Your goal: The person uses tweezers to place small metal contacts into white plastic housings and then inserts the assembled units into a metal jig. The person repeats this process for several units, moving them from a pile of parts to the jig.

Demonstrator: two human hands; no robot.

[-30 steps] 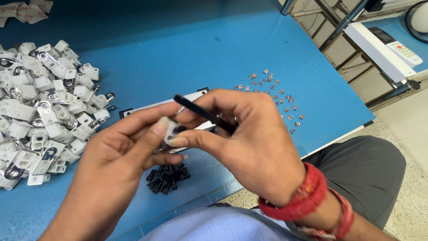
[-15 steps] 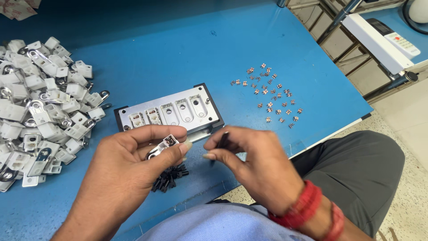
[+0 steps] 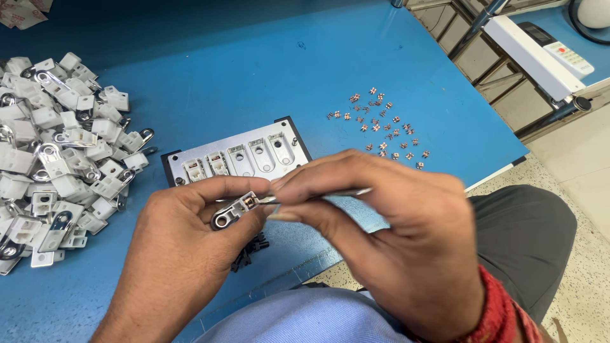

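Observation:
My left hand (image 3: 175,254) pinches a small white plastic part with a metal ring end (image 3: 234,211) between thumb and fingers. Over to its right, my right hand (image 3: 394,235) holds slim metal tweezers (image 3: 318,195), their tip touching the end of that part. Just behind both hands lies a grey metal jig plate (image 3: 238,159) with several slots, some holding white parts. A little heap of small black pieces (image 3: 251,249) sits on the table beneath my hands.
A large pile of white plastic-and-metal parts (image 3: 57,146) covers the left of the blue table (image 3: 254,70). Small copper-coloured pieces (image 3: 381,127) are scattered at the right. Beyond the table edge stand a white device with buttons (image 3: 546,51) and a metal frame.
My hands came together: the right hand brought the tweezers' tip to the part in my left hand. A second ago both hands covered the jig plate; it now shows behind them.

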